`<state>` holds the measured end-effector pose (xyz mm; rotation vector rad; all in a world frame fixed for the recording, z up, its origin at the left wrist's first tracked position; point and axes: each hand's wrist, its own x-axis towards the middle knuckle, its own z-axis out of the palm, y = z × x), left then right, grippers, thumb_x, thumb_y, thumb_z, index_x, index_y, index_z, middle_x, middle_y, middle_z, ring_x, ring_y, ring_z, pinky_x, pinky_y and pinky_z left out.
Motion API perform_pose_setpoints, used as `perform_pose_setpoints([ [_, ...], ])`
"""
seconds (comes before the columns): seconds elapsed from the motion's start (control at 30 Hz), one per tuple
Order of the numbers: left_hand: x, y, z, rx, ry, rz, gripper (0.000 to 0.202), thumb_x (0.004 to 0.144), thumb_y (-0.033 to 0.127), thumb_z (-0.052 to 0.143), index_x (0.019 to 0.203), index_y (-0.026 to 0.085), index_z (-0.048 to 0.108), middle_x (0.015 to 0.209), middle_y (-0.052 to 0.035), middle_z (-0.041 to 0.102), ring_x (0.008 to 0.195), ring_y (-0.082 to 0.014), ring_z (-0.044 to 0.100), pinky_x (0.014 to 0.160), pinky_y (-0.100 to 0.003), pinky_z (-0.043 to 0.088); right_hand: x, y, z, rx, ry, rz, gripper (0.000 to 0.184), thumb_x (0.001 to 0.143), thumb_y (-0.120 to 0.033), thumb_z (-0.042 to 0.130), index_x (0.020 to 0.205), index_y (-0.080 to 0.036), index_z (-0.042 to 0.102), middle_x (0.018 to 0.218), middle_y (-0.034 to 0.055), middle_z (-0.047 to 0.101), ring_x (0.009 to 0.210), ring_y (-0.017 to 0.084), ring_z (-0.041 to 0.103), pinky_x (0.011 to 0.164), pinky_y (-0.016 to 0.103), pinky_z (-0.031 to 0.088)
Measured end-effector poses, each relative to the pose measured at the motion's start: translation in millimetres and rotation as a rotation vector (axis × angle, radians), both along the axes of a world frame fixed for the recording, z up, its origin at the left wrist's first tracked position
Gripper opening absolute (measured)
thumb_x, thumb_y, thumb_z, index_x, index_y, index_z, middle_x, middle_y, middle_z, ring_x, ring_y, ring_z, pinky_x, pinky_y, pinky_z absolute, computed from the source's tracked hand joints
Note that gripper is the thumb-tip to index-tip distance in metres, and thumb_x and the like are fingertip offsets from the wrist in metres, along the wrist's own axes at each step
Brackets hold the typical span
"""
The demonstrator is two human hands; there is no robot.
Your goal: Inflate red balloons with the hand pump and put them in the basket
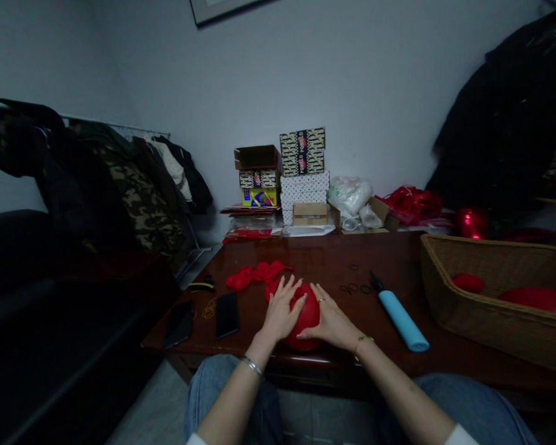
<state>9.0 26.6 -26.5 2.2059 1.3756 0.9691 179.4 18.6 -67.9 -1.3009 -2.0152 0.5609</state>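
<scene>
An inflated red balloon (306, 321) rests at the front edge of the dark wooden table. My left hand (282, 312) presses on its left and upper side, fingers spread over the surface. From the right, my right hand (331, 318) curves round the balloon, its thumb pointing toward the left hand. Together the two hands grip it between them. Several uninflated red balloons (241, 279) lie just beyond, to the left. A blue balloon pump (404, 321) with a black nozzle lies to the right of my right hand.
Small dark rings (352, 288) lie left of the pump. A wicker basket (467, 309) with red balloons stands at right. Two phones, one a black phone (227, 315), and yellow rubber bands (209, 308) lie at left. Stacked boxes (303, 185) stand against the wall.
</scene>
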Motion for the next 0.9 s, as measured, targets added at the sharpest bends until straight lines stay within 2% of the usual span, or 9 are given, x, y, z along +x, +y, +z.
perform_pose_setpoints([
  [0.13,-0.5,-1.2,-0.5,0.021,-0.019,0.025,0.051,0.085,0.047,0.045,0.131,0.026,0.047,0.146,-0.0067,0.030,0.137,-0.0241,0.017,0.109,-0.048,0.017,-2.1,0.7,-1.0,0.012,0.010,0.011,0.127,0.043,-0.057,0.075,0.143,-0.017,0.008,0.148,0.0188,0.015,0.137,0.028,0.009,0.108,0.048,0.020],
  [0.27,0.8,2.0,-0.2,0.065,-0.006,-0.004,0.046,0.088,0.043,0.039,0.131,0.026,0.047,0.144,-0.0048,0.034,0.136,-0.0208,0.021,0.110,-0.043,0.018,-2.9,1.7,2.3,0.071,0.012,-0.004,0.128,0.042,-0.053,0.078,0.143,-0.017,0.008,0.148,0.0181,0.015,0.137,0.028,0.011,0.108,0.047,0.021],
  [0.5,-2.1,4.1,-6.4,0.077,0.048,-0.070,0.048,0.090,0.043,0.035,0.134,0.025,0.042,0.145,-0.0040,0.031,0.136,-0.0188,0.020,0.111,-0.042,0.018,0.9,0.5,-1.6,0.076,-0.025,-0.034,0.131,0.041,-0.054,0.078,0.144,-0.016,0.006,0.148,0.0192,0.012,0.136,0.030,0.011,0.106,0.048,0.024],
  [0.67,-5.7,4.0,-3.6,0.012,-0.035,-0.066,0.046,0.091,0.044,0.029,0.130,0.026,0.048,0.142,-0.0003,0.037,0.134,-0.0158,0.024,0.111,-0.036,0.020,0.9,1.0,-3.4,0.080,-0.025,-0.032,0.125,0.043,-0.051,0.078,0.143,-0.017,0.012,0.147,0.0193,0.017,0.136,0.030,0.013,0.107,0.048,0.023],
  [0.9,-3.5,10.7,-4.8,-0.051,-0.214,-0.036,0.049,0.092,0.043,0.025,0.121,0.021,0.058,0.134,-0.0010,0.048,0.130,-0.0158,0.034,0.111,-0.033,0.021,-1.0,-0.6,-1.9,0.079,-0.024,-0.045,0.125,0.045,-0.051,0.077,0.143,-0.017,0.009,0.148,0.0188,0.013,0.136,0.030,0.012,0.107,0.048,0.023],
])
